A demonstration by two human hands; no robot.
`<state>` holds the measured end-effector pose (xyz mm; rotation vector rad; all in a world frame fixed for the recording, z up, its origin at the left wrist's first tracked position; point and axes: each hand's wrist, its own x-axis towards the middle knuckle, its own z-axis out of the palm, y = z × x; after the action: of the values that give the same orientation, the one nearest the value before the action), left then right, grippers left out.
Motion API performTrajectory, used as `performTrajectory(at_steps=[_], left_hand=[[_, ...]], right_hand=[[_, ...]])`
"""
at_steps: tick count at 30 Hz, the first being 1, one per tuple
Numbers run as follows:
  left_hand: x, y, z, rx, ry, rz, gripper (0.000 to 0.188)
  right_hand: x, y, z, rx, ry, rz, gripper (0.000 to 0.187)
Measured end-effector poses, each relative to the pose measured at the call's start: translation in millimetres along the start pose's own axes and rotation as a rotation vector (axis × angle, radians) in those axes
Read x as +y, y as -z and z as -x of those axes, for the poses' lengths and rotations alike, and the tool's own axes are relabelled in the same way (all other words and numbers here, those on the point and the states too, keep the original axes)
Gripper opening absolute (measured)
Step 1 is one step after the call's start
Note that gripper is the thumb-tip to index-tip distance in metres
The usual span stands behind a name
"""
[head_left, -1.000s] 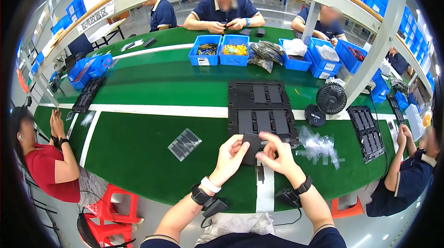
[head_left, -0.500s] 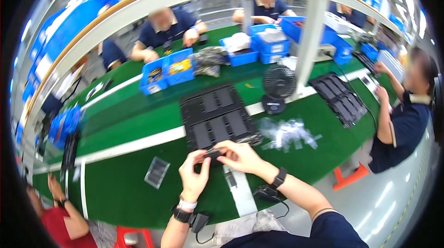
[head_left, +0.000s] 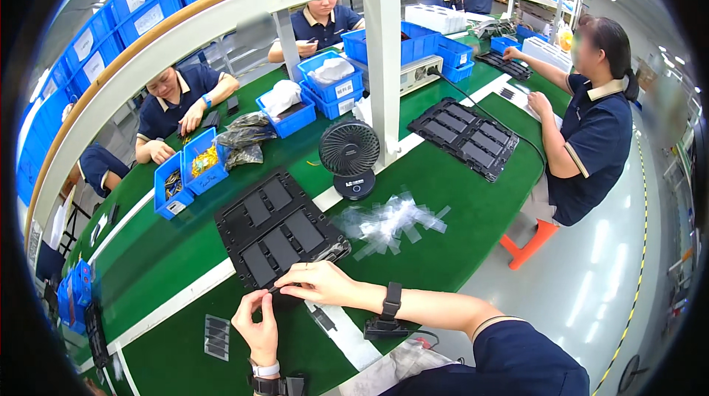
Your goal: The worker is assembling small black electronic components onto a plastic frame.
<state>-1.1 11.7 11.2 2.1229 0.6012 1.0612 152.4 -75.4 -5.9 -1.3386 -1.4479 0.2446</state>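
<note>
Reference: black fan (head_left: 349,148), 1.

Dark piece (head_left: 273,289), 1: left of the fan on the wearer's side, at the near edge of a black tray (head_left: 270,224). Left hand (head_left: 256,326): thumb and forefinger closed to a pinch on the piece. Right hand (head_left: 319,283): fingers bent, tips pinched on its other side.

Black tray: left of the fan, nearer the wearer; flat dark blocks in it, 5 counted. Second tray (head_left: 464,135), 1: right of the fan. Clear strips (head_left: 395,224), one heap: just wearer-side of the fan, too overlapped to count. Clear sachet (head_left: 217,337), 1: farther wearer-side, left of the fan; dark strips inside, about 4. Left beyond the fan, 2 adjoining blue bins: yellow-parts bin (head_left: 207,182), dark-parts bin (head_left: 176,208).

Obscured: piece mostly covered by fingers, outline cannot be told; tray's near edge partly behind right hand; device (head_left: 292,385) at left wrist cut off by lower border.
</note>
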Motion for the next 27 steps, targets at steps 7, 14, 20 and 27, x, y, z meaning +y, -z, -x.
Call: performTrajectory(at_steps=[7,14,20,27], left_hand=[[-3,-7,5,0.054,-0.022,0.007,0.005],[-5,-8,5,0.048,0.030,0.041,0.005],[-8,-10,4,0.037,0.068,0.039,0.005],[-2,-6,3,0.070,-0.093,-0.052,0.005]], right_hand=[[-5,3,2,0.071,0.046,0.017,0.015],[-9,6,0,0.059,0.006,0.003,0.013],[0,-5,2,0.150,0.050,0.030,0.014],[-6,1,3,0.092,0.081,0.088,0.018]])
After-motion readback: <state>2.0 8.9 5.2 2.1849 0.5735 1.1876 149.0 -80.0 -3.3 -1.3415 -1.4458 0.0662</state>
